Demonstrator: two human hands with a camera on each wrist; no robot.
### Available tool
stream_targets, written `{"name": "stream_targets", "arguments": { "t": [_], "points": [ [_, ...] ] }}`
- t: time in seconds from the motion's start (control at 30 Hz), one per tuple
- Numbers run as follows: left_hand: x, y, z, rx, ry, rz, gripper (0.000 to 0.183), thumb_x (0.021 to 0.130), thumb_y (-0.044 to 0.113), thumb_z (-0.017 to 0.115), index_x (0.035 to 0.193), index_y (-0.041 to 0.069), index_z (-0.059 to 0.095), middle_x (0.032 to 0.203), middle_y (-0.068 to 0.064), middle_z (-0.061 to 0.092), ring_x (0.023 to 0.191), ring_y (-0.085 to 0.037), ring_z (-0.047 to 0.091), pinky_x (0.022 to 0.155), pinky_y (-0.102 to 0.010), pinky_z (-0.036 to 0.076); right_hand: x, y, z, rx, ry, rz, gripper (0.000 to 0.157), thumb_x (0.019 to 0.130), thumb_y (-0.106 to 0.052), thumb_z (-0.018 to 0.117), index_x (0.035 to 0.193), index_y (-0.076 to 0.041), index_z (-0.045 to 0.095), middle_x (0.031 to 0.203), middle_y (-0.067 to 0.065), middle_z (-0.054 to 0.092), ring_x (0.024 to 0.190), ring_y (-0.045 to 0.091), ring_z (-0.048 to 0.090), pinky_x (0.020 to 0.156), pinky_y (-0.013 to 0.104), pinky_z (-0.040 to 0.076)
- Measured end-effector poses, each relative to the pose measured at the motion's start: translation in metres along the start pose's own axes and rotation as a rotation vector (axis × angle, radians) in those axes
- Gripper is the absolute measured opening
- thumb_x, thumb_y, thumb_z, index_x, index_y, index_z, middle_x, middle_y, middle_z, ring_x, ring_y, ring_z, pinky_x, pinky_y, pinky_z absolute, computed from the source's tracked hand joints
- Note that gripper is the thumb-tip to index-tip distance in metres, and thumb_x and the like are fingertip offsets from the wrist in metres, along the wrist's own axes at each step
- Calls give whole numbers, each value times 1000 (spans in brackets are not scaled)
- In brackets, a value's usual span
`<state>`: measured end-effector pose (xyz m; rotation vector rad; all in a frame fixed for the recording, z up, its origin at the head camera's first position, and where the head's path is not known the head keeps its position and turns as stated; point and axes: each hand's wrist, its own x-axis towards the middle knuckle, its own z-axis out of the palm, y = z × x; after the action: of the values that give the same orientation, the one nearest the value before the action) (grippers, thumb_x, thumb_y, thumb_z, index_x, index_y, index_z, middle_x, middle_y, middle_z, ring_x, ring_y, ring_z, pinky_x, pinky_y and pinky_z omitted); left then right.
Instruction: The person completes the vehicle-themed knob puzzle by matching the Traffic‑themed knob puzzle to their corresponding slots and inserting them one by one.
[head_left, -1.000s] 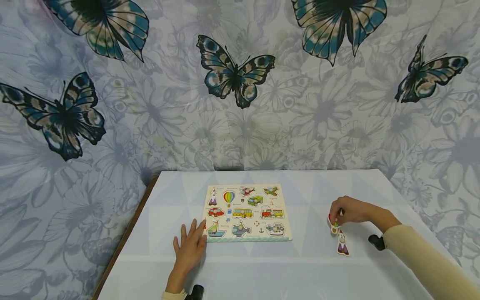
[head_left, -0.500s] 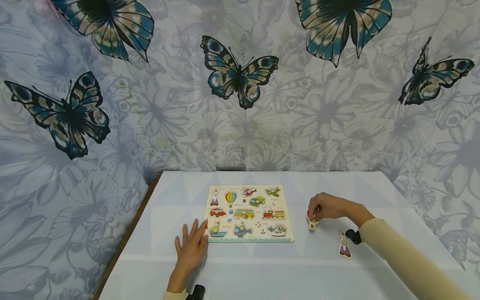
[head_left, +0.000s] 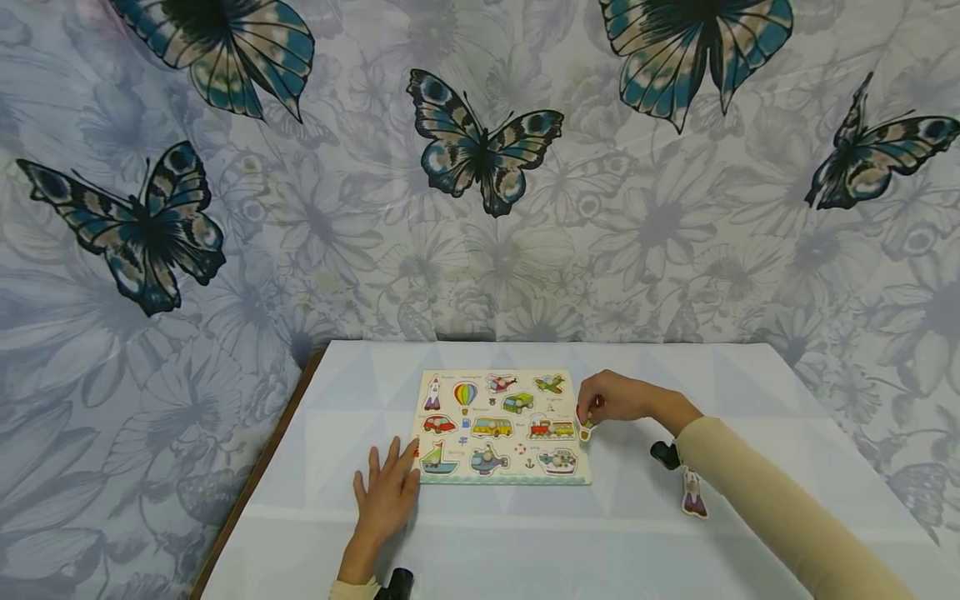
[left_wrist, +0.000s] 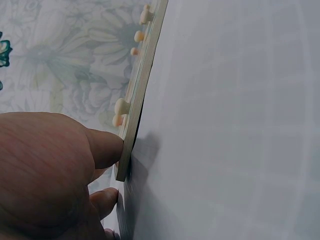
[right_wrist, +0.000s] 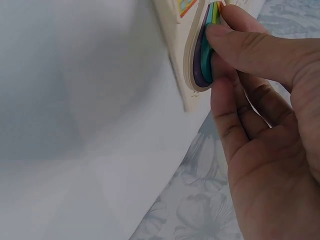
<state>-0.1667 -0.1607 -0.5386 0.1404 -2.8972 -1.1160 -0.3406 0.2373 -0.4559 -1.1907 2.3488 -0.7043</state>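
Note:
A wooden puzzle board printed with colourful vehicles lies on the table, with knobbed pieces along its edge in the left wrist view. My left hand rests at the board's left edge, fingers spread and the thumb touching its side. With thumb and fingers, my right hand pinches a rainbow-striped hot-air balloon puzzle piece. That piece is at the board's right edge, partly covered by the fingers; whether it touches the board I cannot tell. A rocket puzzle piece lies on the table below the right forearm.
The white table has a brown left edge. Behind it hangs a cloth backdrop with butterflies and flowers. A dark wrist camera sits under the right wrist, close to the rocket piece.
My right hand has carried the balloon piece left, from beside the rocket piece to the board's right edge. The rocket piece stays on the table, and my left hand keeps its place.

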Motion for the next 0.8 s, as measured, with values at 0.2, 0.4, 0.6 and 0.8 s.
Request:
{"name": "stream_targets", "arguments": {
  "t": [0.2,0.4,0.6,0.8],
  "points": [
    [1,0,1,3,0,2,49,103,19,51,151,13,46,161,-26,27,149,-57,2,108,-77,-5,25,-9,-4,-32,2,-34,16,87,4,71,91,-10,77,94,2,70,82,10,63,75,25,54],
    [1,1,0,4,5,4,49,102,19,52,150,13,46,160,-27,28,149,-58,3,108,-77,-5,50,-18,-6,-57,2,-51,13,88,2,71,92,-9,77,94,2,69,82,9,63,77,25,55],
    [1,1,1,-3,10,1,49,102,19,52,150,13,47,160,-26,28,149,-58,3,108,-77,-5,75,-28,-3,-57,-15,-27,10,90,-2,72,93,-11,76,98,1,70,84,7,63,78,25,54],
    [0,2,0,1,10,5,49,102,18,52,150,12,47,160,-27,29,148,-58,4,108,-77,-4,96,-38,-1,-95,-17,-43,9,92,-5,71,94,-12,77,98,-1,69,82,5,61,76,23,53]
  ]
}}
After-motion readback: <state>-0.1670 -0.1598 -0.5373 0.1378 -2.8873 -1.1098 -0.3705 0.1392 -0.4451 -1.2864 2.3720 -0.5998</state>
